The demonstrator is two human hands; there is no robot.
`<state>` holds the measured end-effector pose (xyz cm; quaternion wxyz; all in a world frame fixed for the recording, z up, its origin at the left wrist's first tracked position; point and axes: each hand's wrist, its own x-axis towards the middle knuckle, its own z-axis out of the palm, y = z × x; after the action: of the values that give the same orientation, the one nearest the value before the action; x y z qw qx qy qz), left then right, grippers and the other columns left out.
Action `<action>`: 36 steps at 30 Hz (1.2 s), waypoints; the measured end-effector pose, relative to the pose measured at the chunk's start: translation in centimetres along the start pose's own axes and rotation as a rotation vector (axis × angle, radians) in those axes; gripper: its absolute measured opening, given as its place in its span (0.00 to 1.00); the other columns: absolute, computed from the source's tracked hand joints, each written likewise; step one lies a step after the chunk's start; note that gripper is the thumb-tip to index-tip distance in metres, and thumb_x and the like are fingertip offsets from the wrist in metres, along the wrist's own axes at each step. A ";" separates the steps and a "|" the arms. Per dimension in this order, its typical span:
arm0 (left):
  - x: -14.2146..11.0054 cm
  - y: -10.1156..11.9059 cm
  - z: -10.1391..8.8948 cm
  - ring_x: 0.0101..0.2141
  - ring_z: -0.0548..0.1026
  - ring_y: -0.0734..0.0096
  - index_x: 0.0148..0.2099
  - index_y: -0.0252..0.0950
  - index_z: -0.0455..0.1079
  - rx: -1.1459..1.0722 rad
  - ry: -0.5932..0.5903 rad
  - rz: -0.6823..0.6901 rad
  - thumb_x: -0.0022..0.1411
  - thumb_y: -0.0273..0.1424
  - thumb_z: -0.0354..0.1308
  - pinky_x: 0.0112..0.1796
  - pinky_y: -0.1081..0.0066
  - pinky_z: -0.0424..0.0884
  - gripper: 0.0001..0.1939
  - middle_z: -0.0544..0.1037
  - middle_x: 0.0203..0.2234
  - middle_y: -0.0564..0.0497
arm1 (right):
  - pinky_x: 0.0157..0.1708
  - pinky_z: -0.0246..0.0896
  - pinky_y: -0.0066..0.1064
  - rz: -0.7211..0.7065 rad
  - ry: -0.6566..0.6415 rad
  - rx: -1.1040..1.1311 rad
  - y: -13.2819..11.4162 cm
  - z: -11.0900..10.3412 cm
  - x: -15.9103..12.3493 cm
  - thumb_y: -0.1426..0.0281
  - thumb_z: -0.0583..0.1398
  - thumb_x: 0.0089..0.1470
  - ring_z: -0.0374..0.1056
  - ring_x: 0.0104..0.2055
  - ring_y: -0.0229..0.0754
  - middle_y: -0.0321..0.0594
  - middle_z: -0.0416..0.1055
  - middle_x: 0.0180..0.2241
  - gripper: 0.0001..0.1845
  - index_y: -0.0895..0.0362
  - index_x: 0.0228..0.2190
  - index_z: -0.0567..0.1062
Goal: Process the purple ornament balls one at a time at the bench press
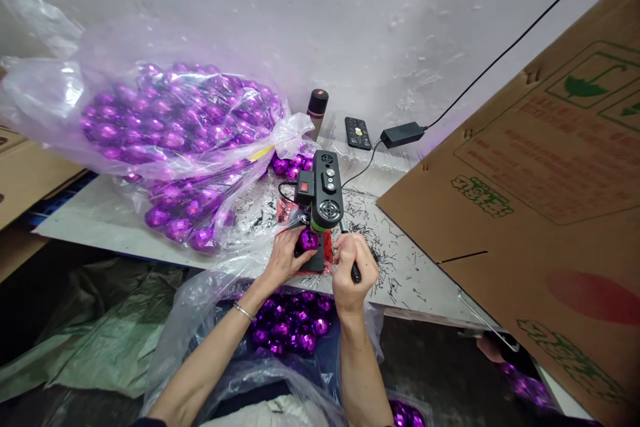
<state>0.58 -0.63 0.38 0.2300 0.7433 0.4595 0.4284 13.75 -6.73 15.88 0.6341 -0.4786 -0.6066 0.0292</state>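
Note:
A shiny purple faceted ball (309, 239) sits under the head of a small black bench machine (327, 190) with round vents and a red switch. My left hand (287, 253) grips this ball from its left side, thumb in front. My right hand (354, 267) is wrapped round the black lever handle (356, 273) on the machine's right side. Beneath the machine lies a red sheet (328, 247), partly hidden by its base. In my lap an open clear plastic bag (190, 320) holds several more purple balls (290, 320).
A large clear bag (175, 120) of purple balls leans at the left. Behind the machine are a dark bottle (318, 107), a phone (357, 133) and a power adapter (403, 135). Small black scraps (385, 253) litter the table. A big cardboard box (540, 200) stands close on the right.

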 end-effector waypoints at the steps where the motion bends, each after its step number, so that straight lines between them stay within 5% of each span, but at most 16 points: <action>1: 0.0 0.0 0.1 0.56 0.79 0.47 0.64 0.38 0.69 -0.009 0.007 0.007 0.66 0.46 0.67 0.57 0.48 0.74 0.30 0.81 0.54 0.39 | 0.32 0.62 0.33 -0.001 0.000 -0.001 0.0 0.0 0.0 0.74 0.52 0.69 0.67 0.30 0.38 0.33 0.65 0.24 0.19 0.53 0.24 0.65; 11: -0.2 0.0 0.2 0.57 0.78 0.48 0.65 0.37 0.69 -0.060 -0.006 -0.010 0.66 0.46 0.66 0.58 0.49 0.74 0.31 0.80 0.56 0.38 | 0.29 0.62 0.32 -0.082 0.023 -0.028 1.8 0.6 -2.2 0.77 0.51 0.68 0.69 0.29 0.38 0.34 0.68 0.24 0.18 0.53 0.25 0.66; 25: -0.4 -0.1 0.4 0.56 0.79 0.48 0.65 0.37 0.68 -0.041 0.020 0.033 0.67 0.46 0.66 0.57 0.49 0.75 0.31 0.81 0.55 0.38 | 0.28 0.66 0.31 -0.165 0.103 -0.006 6.1 1.8 -5.7 0.69 0.48 0.72 0.67 0.28 0.37 0.34 0.66 0.27 0.19 0.53 0.26 0.65; 36: -0.5 -0.3 0.7 0.54 0.80 0.49 0.65 0.36 0.68 -0.066 0.046 0.063 0.67 0.46 0.65 0.55 0.50 0.76 0.31 0.81 0.54 0.37 | 0.27 0.66 0.35 -0.138 0.120 0.027 6.1 1.9 -5.9 0.68 0.49 0.72 0.66 0.27 0.39 0.34 0.66 0.25 0.20 0.51 0.26 0.65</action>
<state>0.89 -0.89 -0.43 0.2300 0.7394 0.4266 0.4673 13.97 -6.02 7.24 0.6764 -0.4278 -0.5985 -0.0352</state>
